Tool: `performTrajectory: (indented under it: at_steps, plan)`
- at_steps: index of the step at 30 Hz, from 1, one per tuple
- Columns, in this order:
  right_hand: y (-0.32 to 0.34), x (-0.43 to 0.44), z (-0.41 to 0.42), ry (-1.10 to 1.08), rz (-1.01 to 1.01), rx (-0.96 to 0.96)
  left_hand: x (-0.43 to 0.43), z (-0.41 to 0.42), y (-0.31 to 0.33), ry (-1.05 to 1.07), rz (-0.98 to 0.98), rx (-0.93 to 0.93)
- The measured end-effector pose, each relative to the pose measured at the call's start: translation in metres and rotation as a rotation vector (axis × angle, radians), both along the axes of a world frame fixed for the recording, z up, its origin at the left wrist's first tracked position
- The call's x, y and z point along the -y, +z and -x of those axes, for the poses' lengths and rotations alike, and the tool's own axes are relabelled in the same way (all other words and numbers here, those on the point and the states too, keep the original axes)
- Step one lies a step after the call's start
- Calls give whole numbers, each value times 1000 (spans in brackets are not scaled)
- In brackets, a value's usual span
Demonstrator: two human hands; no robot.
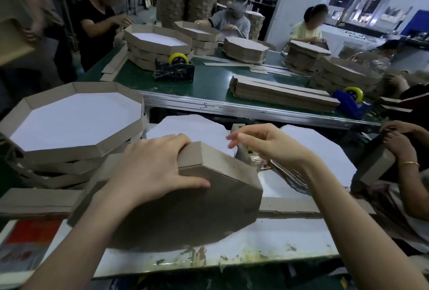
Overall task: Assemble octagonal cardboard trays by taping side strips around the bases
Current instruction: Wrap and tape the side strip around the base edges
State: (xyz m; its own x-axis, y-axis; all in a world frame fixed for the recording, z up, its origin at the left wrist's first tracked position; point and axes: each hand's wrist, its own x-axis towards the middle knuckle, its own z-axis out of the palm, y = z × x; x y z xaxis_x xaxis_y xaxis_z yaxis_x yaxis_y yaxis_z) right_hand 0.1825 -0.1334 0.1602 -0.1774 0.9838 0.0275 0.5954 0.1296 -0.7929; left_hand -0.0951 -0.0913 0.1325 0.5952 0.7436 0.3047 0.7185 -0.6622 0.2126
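Two hands show in my head feed. My left hand [151, 169] grips the overturned tray [185, 220], fingers curled over its far side strip [222, 169] and thumb pressed flat on the brown base. The tray lies tilted on the white worktop [278, 238], right in front of me. My right hand [267, 144] hovers above the tape dispenser [242, 156], fingers loosely bent and blurred, so I cannot tell whether it pinches tape. Finished trays [76, 122] are stacked at left. A red printed sheet [30, 238] lies at the near left edge, its print too blurred to read. The pen scrawl [204, 105] on the edge of the green table [213, 83] is just as unreadable.
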Motion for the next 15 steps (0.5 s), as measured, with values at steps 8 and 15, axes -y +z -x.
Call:
performTrajectory:
  at_steps: [8, 15]
  plan:
    - [-11, -12, 34, 51, 33, 35, 2, -10, -4, -9, -7, -189]
    - [-83, -40, -64, -598, 115, -335, -2, -20, -4, 10, 36, -170]
